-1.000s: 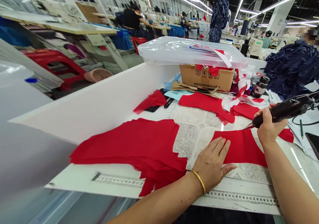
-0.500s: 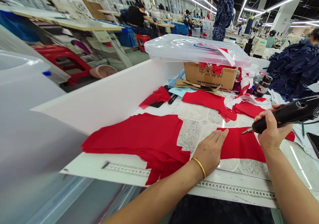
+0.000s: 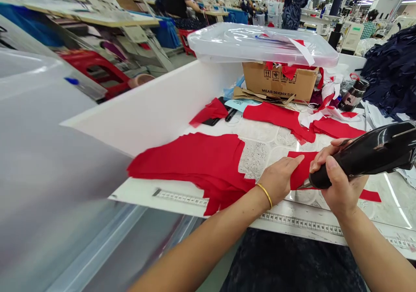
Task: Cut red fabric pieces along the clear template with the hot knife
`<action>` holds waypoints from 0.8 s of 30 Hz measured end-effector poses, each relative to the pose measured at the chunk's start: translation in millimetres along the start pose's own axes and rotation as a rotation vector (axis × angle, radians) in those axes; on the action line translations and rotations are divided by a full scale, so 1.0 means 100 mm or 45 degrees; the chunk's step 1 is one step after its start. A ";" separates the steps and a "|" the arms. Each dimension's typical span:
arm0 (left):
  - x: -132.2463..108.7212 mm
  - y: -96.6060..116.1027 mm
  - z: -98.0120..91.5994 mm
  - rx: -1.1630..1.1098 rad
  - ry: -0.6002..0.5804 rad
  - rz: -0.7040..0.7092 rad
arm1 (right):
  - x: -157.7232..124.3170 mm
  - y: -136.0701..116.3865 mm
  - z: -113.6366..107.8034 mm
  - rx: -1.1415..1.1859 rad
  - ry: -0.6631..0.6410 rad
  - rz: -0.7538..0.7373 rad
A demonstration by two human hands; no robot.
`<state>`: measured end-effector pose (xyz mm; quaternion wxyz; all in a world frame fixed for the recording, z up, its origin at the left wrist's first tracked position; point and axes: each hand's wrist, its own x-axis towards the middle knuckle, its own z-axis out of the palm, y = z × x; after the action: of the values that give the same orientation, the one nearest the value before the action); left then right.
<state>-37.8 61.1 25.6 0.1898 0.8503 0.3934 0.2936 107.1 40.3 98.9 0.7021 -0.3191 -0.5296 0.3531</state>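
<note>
- The metal tip (image 3: 304, 184) of the black tool (image 3: 380, 153) now sits at the near edge of the red panel (image 3: 301, 170), down from its far edge.
- The right hand (image 3: 341, 183) is over the panel, no longer beyond its far right corner.
- The left hand (image 3: 277, 181), earlier splayed on the panel, now has its fingers together at its left side.
</note>
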 end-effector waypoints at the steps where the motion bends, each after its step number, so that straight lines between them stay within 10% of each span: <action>1: 0.00 0.00 -0.01 -0.030 -0.001 -0.021 | -0.01 0.00 0.01 0.000 0.005 -0.004; 24: 0.01 0.01 -0.04 -0.299 0.128 -0.011 | 0.02 -0.06 -0.28 -0.025 0.150 -0.048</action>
<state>-39.6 61.6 29.7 0.2692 0.8048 0.3690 0.3791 135.6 36.9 98.4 0.7354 -0.3362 -0.4969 0.3151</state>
